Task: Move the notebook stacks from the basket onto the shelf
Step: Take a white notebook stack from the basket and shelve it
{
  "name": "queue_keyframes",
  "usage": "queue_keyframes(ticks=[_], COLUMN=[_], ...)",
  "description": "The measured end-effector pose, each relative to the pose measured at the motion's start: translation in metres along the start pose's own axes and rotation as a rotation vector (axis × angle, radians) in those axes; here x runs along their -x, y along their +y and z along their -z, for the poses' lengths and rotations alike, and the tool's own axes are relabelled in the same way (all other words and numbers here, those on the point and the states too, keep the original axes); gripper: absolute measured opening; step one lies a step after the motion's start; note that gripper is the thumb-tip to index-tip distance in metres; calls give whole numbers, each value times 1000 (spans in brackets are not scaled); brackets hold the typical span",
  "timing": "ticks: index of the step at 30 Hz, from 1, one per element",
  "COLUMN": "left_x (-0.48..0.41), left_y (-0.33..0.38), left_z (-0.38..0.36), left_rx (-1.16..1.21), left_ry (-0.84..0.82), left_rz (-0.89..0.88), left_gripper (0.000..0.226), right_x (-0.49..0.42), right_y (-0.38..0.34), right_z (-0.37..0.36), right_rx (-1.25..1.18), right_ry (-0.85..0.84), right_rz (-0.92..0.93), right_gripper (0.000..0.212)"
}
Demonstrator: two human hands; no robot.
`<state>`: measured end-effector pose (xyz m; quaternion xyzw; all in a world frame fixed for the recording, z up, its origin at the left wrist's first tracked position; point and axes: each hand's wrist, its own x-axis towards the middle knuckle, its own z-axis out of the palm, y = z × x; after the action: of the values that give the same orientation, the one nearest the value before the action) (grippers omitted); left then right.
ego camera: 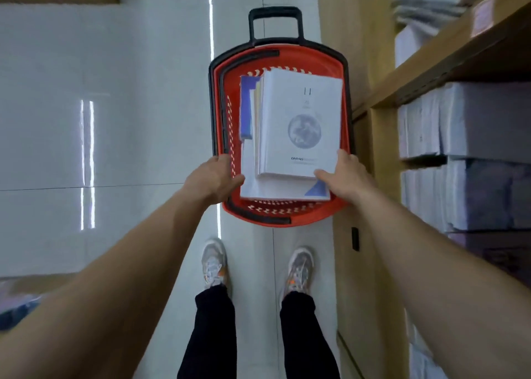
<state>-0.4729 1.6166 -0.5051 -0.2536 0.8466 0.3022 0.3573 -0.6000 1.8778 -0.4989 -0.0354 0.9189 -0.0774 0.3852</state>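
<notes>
The notebook stack (298,125) sits in the red basket (287,219), moon-printed cover on top, and this load isn't on the shelf (448,62) yet, so the lift and the carry both look to be ahead. The right hand (349,174) pinches the near right corner, thumb on the cover, fingers round the edge. The left hand (215,174) is at the near left edge with its thumb against it. Its fingers are hidden, so I can't call that grip. The basket stands on the floor (115,120), just beside the shelf with its wrapped packs (474,120).

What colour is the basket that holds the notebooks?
The basket is red, with black handles; the head view shows it best.
</notes>
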Motion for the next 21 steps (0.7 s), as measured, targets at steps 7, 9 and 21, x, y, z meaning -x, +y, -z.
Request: queue_keyframes(ticks=[7,9,21], left_x=[-56,-62,-54], left_y=[28,36,49], left_z=[-58,-67,-71], left_rx=[237,361,416], left_ry=[205,292,419], left_rz=[-37,-61,-89], left_gripper=[66,60,44], right_x=[-74,-76,-58], right_y=[12,10,-8], right_z=[-42,-49,-67], right_rx=[-362,-447,-481], right_ry=[154,160,193], right_rz=[-28,-24,78], right_gripper=[78,70,76])
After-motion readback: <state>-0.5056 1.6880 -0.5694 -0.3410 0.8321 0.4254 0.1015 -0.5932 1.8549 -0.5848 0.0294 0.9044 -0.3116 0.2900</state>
